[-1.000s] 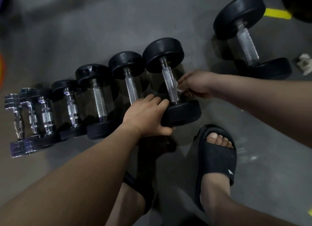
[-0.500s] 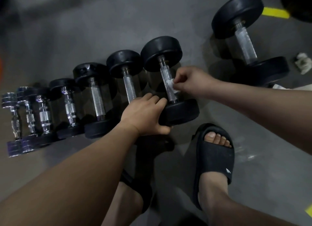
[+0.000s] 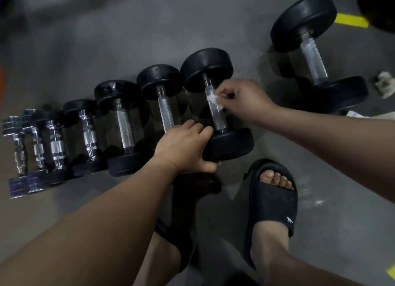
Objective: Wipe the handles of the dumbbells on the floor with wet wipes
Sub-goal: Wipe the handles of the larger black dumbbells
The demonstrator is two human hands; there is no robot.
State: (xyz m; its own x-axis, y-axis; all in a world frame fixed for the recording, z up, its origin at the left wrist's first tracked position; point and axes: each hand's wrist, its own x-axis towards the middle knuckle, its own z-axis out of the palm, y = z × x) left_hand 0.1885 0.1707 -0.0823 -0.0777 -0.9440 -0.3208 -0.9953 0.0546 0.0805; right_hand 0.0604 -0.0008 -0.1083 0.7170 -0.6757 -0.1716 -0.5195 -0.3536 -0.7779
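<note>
A row of several dumbbells lies on the grey floor, growing in size from left to right. My right hand pinches a small white wet wipe against the upper part of the knurled handle of the rightmost dumbbell in the row. My left hand grips the near black weight head of that same dumbbell, thumb under its edge. A larger dumbbell lies apart at the upper right.
My feet in black slides stand just below the row. A crumpled white cloth lies at the right edge, near a pale flat packet. Yellow floor tape runs at the top right.
My right hand has slid the wipe up the handle, from near the lower weight head toward the upper one. My left hand keeps its hold on the near head.
</note>
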